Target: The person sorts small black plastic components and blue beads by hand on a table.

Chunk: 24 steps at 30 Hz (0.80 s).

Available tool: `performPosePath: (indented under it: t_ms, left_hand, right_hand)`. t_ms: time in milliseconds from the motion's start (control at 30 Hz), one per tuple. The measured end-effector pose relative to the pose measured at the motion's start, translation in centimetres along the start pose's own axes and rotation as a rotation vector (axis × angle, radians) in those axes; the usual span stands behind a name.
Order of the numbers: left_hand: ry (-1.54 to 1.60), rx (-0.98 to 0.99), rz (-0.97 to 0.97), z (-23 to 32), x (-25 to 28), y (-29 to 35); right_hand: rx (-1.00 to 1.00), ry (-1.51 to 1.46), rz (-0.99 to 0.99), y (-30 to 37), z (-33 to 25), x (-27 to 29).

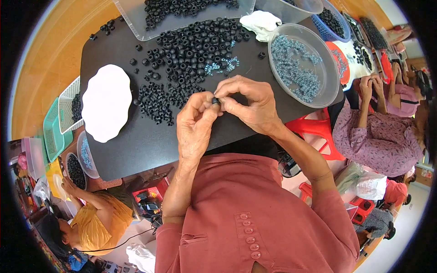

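Observation:
Above the near part of the dark table (141, 145), both hands meet with their fingertips pinched together. Between the thumb and fingers of my left hand (193, 125) is a small black ring-shaped plastic part (215, 101). My right hand (252, 107) pinches at the top of the same part with thumb and forefinger; whether it holds a second tiny piece is hidden. Just beyond the hands lies a heap of larger black hollow parts (195, 45), with smaller black parts (154, 100) nearer on the left. Several small blue coiled pieces (221, 67) rest at the heap's right edge.
A round clear tub (336, 79) of blue coiled pieces stands at right, beside a crumpled white cloth (260, 23). A clear bin (132, 22) of black parts is at the back. At left lies a white scalloped plate (108, 103). People work on both sides.

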<state>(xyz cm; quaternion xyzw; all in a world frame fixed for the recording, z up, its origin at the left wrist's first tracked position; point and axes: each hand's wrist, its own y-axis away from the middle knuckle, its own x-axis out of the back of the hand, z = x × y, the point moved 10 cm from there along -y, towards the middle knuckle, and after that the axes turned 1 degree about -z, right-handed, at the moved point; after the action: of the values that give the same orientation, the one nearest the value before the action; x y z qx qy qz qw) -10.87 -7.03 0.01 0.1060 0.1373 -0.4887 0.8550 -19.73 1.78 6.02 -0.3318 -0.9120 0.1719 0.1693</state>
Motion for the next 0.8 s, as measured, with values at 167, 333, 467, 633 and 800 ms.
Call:
performPosePath:
  t_ms: [167, 333, 467, 633, 800]
  left_hand:
    - [0.115, 0.033, -0.025, -0.7, -0.1, -0.4]
    - [0.238, 0.092, -0.077, -1.2, -0.7, -0.6]
    - [0.348, 0.107, -0.041, -1.0, -0.7, -0.6]
    - [0.434, 0.213, -0.113, -2.1, -1.1, -0.4]
    - [0.459, 0.26, -0.157, -2.1, -1.4, -0.4]
  right_hand:
    - [-0.096, -0.072, -0.016, 0.3, 1.0, -0.4]
    - [-0.043, -0.021, -0.012, 0.5, 1.2, -0.1]
    - [0.023, 0.107, -0.061, 0.4, 0.0, -0.4]
    - [0.055, 0.174, -0.072, 0.6, -0.3, -0.5]
    - [0.188, 0.278, 0.018, 0.9, -1.2, -0.3]
